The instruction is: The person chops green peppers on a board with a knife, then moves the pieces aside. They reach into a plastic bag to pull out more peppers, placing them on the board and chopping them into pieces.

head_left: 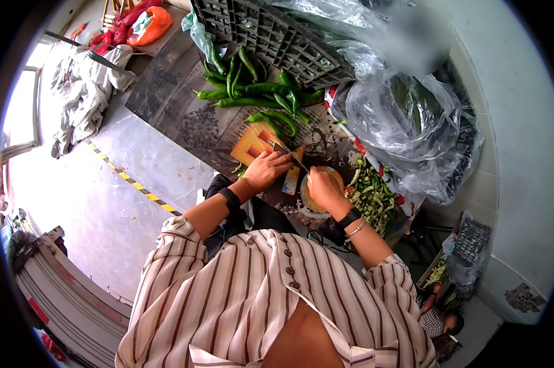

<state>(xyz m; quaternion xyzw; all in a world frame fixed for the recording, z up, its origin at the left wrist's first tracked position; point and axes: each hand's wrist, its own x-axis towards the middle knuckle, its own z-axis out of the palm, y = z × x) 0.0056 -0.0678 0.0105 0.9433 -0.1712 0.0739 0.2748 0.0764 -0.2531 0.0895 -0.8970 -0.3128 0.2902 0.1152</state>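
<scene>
My right hand [323, 187] is closed round the handle of a knife [294, 157], whose blade points up and left. Close by on the left, my left hand [268, 168] lies at the edge of an orange board [250, 145], fingers together and pointing toward the blade; what they hold is too small to make out. Long green peppers [261, 92] are piled beyond the board. Beneath my right hand is a round yellowish bowl [332, 175], partly hidden. Cut green pieces [375, 199] lie in a heap to its right.
A black plastic crate [277, 38] stands behind the peppers on the dark table [166, 92]. Clear plastic bags [381, 116] bulge at the right. An orange bag [150, 26] is at the upper left. Another person [436, 319] is at the lower right.
</scene>
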